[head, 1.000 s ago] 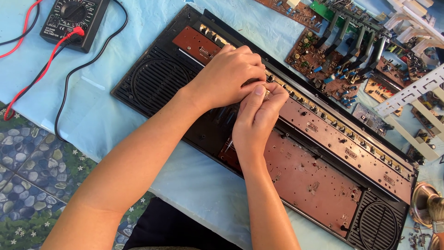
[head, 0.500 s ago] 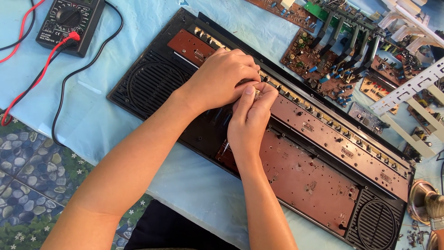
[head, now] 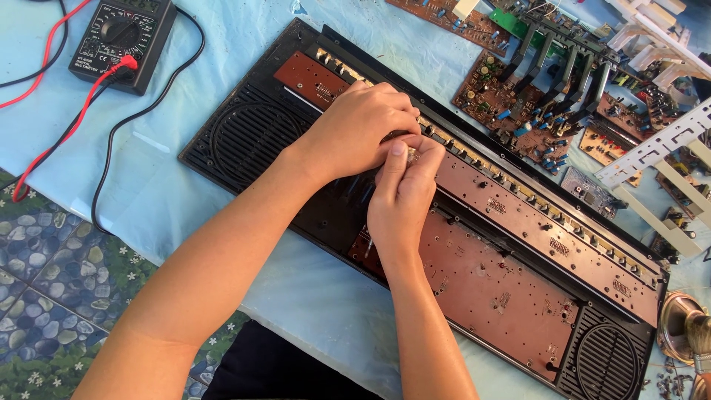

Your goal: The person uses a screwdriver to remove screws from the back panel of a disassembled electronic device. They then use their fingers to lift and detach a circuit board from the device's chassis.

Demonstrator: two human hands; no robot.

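Note:
A long black stereo front panel lies face down on a light blue cloth, with brown circuit boards on its inside and round speaker grilles at both ends. My left hand and my right hand meet over the panel's middle, near the row of small knobs. Both pinch a small part between the fingertips; the fingers hide most of it.
A black multimeter with red and black leads sits at the top left. Loose circuit boards and a white plastic frame crowd the top right. A brass-coloured speaker part lies at the right edge. Patterned tile floor shows at the bottom left.
Both hands have stayed together over the panel's middle, with small shifts of the fingers. The view has drifted slightly.

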